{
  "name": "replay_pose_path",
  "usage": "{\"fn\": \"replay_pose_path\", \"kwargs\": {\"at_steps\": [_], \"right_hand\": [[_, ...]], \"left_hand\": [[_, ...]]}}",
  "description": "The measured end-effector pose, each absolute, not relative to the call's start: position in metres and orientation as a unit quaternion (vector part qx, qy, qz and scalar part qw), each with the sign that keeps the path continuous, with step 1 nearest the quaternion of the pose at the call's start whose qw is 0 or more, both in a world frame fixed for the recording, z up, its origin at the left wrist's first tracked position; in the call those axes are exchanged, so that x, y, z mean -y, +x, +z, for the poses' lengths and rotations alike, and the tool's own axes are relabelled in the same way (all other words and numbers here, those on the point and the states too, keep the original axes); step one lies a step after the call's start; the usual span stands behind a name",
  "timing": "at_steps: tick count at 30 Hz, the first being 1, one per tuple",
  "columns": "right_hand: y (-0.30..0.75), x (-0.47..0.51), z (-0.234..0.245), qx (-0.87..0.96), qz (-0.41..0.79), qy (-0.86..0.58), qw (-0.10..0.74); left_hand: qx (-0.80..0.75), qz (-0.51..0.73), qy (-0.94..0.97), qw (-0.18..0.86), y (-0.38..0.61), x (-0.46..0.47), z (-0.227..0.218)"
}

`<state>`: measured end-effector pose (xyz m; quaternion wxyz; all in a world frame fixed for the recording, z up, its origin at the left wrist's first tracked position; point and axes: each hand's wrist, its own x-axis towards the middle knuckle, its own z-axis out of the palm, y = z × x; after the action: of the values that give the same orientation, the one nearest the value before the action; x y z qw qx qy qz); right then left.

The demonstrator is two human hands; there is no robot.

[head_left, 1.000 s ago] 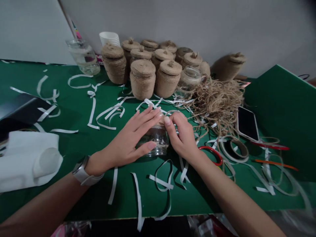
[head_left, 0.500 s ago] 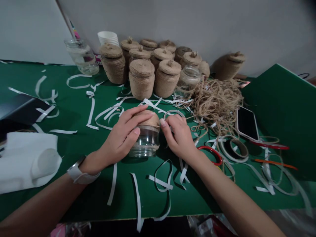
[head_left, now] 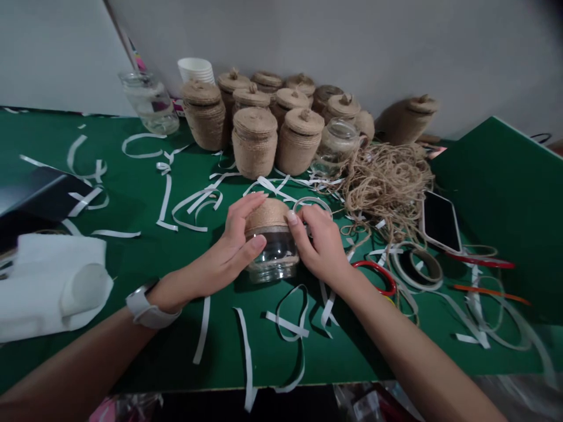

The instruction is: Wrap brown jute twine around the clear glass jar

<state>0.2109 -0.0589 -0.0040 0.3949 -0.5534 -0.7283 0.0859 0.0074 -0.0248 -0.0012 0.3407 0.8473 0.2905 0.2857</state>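
Note:
A glass jar (head_left: pixel 278 246) stands upside down on the green table, its threaded mouth at the bottom. Jute twine (head_left: pixel 268 214) is wound around its upper part. My left hand (head_left: pixel 233 249) curves round the jar's left side, thumb across the glass and fingers behind the twine. At the jar's right edge, my right hand (head_left: pixel 321 243) is closed in a pinch, thumb tip against the end of the wrapped band. A thin strand shows behind that hand towards the twine heap (head_left: pixel 385 184); what lies between the fingers is mostly hidden.
Several twine-covered lidded jars (head_left: pixel 255 143) stand at the back, beside a bare glass jar (head_left: pixel 338 143). White paper strips (head_left: pixel 246 351) litter the table. On the right lie a phone (head_left: pixel 441 221), tape rolls (head_left: pixel 417 266) and red-handled scissors (head_left: pixel 378 275). A white cloth (head_left: pixel 39 293) lies left.
The jar has shifted slightly right, closer to my right hand. My left hand has slid from over its top to its left side, uncovering more of the wound twine.

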Motion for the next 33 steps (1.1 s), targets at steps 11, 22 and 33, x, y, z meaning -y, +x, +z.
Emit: {"fn": "replay_pose_path", "kwargs": {"at_steps": [11,22,33], "right_hand": [[0.215,0.056,-0.008,0.734,0.08,-0.561,0.374],[0.211,0.056,-0.01,0.735,0.088,-0.561,0.371],[0.219,0.055,-0.006,0.708,0.084,-0.586,0.385]], "left_hand": [[-0.322,0.327,0.849,0.261,0.002,0.019,0.009],[-0.302,0.298,0.853,0.303,0.007,0.02,0.002],[-0.297,0.221,0.913,0.17,-0.001,0.013,0.0]]}}
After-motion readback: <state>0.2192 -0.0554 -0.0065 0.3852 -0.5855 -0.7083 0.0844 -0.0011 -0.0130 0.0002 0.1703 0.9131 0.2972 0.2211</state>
